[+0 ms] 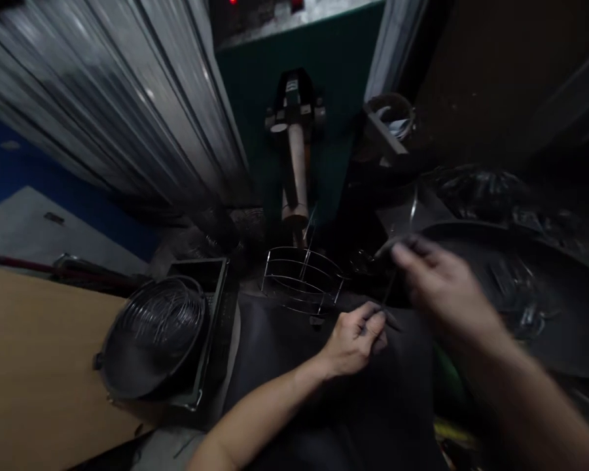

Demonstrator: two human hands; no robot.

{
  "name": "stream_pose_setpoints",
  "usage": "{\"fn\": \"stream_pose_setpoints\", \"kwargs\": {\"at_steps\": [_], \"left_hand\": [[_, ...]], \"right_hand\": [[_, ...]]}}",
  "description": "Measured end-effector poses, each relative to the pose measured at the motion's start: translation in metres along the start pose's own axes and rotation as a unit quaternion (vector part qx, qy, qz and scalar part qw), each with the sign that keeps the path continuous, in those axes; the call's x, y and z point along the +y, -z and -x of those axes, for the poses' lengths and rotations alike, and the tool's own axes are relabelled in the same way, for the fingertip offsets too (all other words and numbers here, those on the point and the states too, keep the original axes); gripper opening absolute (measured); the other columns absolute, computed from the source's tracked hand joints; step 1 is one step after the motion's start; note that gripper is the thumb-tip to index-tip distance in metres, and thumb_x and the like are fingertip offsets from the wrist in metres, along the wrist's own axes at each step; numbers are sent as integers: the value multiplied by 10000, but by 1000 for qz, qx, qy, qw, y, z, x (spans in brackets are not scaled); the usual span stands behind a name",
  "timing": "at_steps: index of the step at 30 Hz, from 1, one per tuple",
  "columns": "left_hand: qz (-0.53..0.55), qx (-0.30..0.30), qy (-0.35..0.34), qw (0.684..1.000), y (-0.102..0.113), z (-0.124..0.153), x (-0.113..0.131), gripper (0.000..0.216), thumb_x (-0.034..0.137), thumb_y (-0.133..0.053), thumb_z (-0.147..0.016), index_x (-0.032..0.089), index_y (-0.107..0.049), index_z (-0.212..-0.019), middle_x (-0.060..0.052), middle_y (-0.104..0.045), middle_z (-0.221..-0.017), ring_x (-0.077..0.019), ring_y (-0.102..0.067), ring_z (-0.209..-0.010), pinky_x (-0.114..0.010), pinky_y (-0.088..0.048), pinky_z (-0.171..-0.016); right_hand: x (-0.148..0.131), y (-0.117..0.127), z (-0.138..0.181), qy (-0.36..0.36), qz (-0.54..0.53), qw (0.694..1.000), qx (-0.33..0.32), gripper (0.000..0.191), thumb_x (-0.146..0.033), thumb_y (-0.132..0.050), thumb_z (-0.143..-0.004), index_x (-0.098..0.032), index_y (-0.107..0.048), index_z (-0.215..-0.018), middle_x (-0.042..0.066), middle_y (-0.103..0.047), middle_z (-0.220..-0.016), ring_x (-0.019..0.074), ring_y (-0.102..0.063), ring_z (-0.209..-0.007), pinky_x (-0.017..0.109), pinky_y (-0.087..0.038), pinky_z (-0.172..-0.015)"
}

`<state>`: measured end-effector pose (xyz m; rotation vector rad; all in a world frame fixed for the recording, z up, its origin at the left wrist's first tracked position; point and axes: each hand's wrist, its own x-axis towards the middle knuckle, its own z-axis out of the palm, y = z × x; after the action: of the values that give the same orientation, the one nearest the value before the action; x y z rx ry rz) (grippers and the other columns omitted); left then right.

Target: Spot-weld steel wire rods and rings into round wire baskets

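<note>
My right hand (436,281) is closed in a pinch and smeared by motion. A thin shiny wire rod (413,208) sticks up from its fingers and seems to run down toward my other hand. Lower and to the left, my left hand (356,337) is closed, its fingertips dark, perhaps covered. What lies inside those fingers is hidden. Just beyond my left hand, a round wire frame (302,267) of curved bands and short uprights sits below the machine's arm (299,163). Whether the frame touches the machine I cannot tell.
A dark cloth (285,353) lies under my hands. At left, a round pan (142,373) holds several wire rings (160,314) on a dark crate (216,281). A large dark tray (579,314) at right holds small metal pieces. A green machine body (245,85) stands ahead, beside corrugated metal sheeting (142,85).
</note>
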<state>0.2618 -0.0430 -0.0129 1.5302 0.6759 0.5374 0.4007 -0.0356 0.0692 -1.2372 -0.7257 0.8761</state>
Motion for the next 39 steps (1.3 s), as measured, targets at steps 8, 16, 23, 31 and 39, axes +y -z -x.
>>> {"fn": "stream_pose_setpoints", "kwargs": {"at_steps": [8, 16, 23, 31, 39], "left_hand": [[-315, 108, -90, 939, 152, 41, 24, 507, 380, -571, -844, 203, -457, -1306, -101, -583, -1191, -220, -550, -1090, -362, -418, -965], [-271, 193, -209, 920, 181, -30, -31, 811, 218, -621, -698, 209, -188, -1383, -56, -537, -1023, -214, -551, -995, -429, -400, -959], [-153, 250, -269, 917, 179, -29, -55, 773, 163, -602, -643, 229, -190, -1293, -22, -499, -976, -156, -538, -899, -353, -440, -880], [-143, 253, -253, 923, 194, -32, -60, 788, 163, -596, -633, 223, -166, -1291, -24, -502, -978, -154, -540, -896, -359, -440, -890], [-135, 249, -257, 924, 199, -35, -62, 796, 148, -601, -625, 246, -180, -1294, -22, -509, -981, -154, -542, -897, -360, -439, -884]], "right_hand": [[67, -51, -32, -14, 99, 990, -101, 370, -528, -600, -778, -178, -587, -897, -22, -531, -603, 87, -435, -451, 206, -329, -386], [95, -86, -85, -107, -23, 989, -105, 415, -509, -735, -619, -184, -519, -759, -77, -431, -515, 43, -338, -392, 156, -223, -332], [91, -95, -87, -102, -17, 988, -116, 401, -484, -745, -624, -202, -491, -751, -75, -441, -531, 47, -359, -393, 162, -235, -336], [94, -113, -91, -77, -2, 990, -114, 374, -415, -759, -587, -212, -456, -664, -58, -447, -502, 67, -383, -419, 191, -317, -373], [102, -115, -97, -62, 1, 991, -120, 332, -392, -721, -627, -221, -438, -665, -57, -455, -515, 78, -410, -416, 206, -332, -374]]}}
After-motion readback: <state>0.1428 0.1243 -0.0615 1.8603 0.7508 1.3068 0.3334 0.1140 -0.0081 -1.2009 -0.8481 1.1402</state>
